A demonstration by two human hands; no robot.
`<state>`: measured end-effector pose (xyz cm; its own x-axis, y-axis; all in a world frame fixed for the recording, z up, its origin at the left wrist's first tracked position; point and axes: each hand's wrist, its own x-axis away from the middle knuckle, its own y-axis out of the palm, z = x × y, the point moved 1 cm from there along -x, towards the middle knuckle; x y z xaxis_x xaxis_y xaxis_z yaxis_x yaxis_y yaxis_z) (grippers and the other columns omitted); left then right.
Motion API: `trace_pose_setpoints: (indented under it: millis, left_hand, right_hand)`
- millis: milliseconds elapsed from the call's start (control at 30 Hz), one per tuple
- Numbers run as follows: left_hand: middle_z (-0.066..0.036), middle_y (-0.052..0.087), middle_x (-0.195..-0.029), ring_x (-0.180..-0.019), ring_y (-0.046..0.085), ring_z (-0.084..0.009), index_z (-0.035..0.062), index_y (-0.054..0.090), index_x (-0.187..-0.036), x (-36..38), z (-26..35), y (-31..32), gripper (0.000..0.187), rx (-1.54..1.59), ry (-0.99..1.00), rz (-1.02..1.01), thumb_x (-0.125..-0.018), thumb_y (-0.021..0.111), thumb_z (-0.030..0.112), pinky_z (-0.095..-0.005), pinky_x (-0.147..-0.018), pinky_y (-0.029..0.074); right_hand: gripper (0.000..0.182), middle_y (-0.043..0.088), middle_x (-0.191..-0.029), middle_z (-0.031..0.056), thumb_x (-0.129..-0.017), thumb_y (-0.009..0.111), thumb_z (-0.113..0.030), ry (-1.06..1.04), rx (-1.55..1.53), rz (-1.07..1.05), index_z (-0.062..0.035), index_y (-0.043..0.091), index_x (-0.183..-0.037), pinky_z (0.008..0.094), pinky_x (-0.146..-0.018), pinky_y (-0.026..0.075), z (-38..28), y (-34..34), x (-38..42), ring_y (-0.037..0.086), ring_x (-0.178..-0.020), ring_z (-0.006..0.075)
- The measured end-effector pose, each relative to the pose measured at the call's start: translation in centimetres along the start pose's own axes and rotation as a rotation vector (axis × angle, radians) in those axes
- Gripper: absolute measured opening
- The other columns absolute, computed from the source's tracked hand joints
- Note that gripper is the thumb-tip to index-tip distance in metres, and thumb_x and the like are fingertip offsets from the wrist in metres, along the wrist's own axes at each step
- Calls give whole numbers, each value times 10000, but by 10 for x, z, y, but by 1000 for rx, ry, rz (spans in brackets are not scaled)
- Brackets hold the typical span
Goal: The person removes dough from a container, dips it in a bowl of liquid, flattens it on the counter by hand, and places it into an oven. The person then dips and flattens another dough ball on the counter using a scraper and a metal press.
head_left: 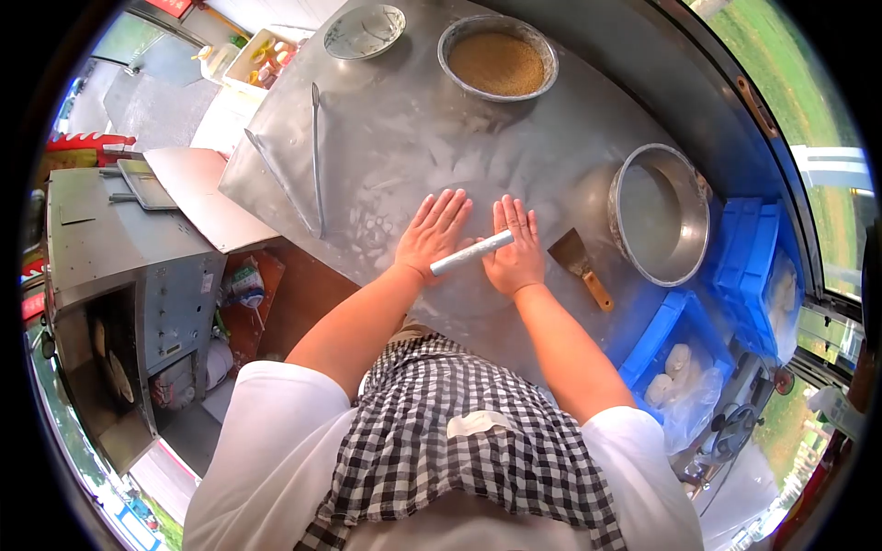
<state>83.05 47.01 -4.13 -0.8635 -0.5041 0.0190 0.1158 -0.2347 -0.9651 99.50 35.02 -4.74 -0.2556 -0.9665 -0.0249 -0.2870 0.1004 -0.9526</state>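
Observation:
Both hands lie palm down over the metal worktop, fingers stretched out and pointing away from me. My left hand [433,235] is by the left end of a short, pale rolling pin [472,253]. My right hand [515,248] is at the pin's right end, a small gap from the left hand. The pin is tilted, its right end higher in the view. What lies under the palms is hidden. Right of my right hand rests a scraper [581,266] with a wooden handle. White smears, like flour, mark the metal worktop [386,129].
Metal tongs [317,165] lie at the left. Toward the back stand an empty-looking bowl [365,32] and a bowl of brown grains [497,64]. A large metal basin [657,213] stands right, near blue crates [654,335] with white lumps in plastic. An oven-like metal cabinet [175,308] stands left.

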Motion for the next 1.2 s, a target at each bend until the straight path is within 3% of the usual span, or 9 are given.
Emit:
trace_pose_setpoints:
  millis: [133,233,367,567,967,1200]
  left_hand:
    - [-86,234,-1757,-1633,174,-248,93,310,-1658,0,-2,2,736,-40,-3,-6,-1058,462,491,-434,-1342,106]
    - [-83,225,-1761,-1638,161,-251,97,285,-1668,2,-9,0,799,-22,24,-57,-1011,520,488,-453,-1343,87]
    - [-93,253,-1749,-1636,164,-271,80,323,-1652,5,-6,-5,926,-53,94,-66,-943,621,595,-492,-1338,77]
    - [-93,241,-1753,-1638,153,-282,79,309,-1660,4,-2,-7,966,4,74,-63,-945,579,669,-502,-1334,73]
    - [-90,248,-1751,-1637,156,-279,72,314,-1656,8,0,-7,949,4,51,-57,-959,569,663,-506,-1333,87]
    - [-88,239,-1754,-1638,155,-264,79,299,-1663,9,1,-5,932,-17,38,-48,-975,530,664,-506,-1335,76]
  right_hand:
    - [755,297,-1718,179,-1014,569,-384,-26,-9,6,-17,339,-1632,520,-1320,156,4,3,-1,229,-1613,336]
    - [755,300,-1716,181,-1003,574,-359,-5,-44,47,-17,337,-1633,527,-1320,155,6,10,0,230,-1614,335]
    - [750,302,-1715,179,-996,577,-347,7,19,54,-9,348,-1624,542,-1315,168,1,6,8,240,-1610,338]
    - [743,299,-1716,177,-995,583,-346,-1,-6,40,-20,356,-1623,535,-1316,172,2,3,6,246,-1607,340]
    - [744,328,-1706,173,-956,634,-309,18,-12,71,-21,403,-1602,528,-1314,181,-2,6,16,279,-1597,334]
    - [708,325,-1709,161,-990,598,-302,35,27,42,-22,394,-1607,521,-1319,166,-7,4,14,252,-1608,323]
